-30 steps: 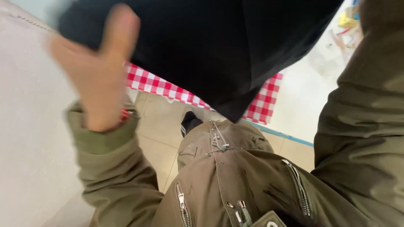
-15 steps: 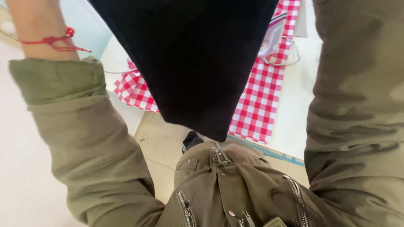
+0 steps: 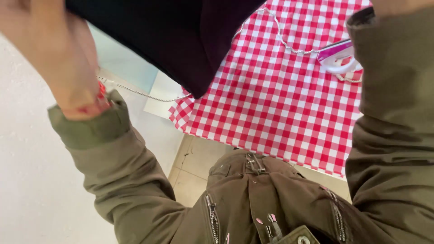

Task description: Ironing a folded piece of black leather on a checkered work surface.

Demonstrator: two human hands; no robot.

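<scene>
The black garment [image 3: 181, 36] hangs lifted above the checked cloth [image 3: 280, 104], left hand [image 3: 58, 58] apparently gripping its edge; the right hand's grip cannot be told.

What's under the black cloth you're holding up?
Under the black cloth lies the red-checked tablecloth, with a grey cord running out from beneath the cloth's tip. Whatever sits farther back under it is covered.

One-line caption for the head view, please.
Left hand lifts a black cloth above a red-and-white checked tablecloth bearing a white-and-pink iron; right hand barely in view.
</scene>
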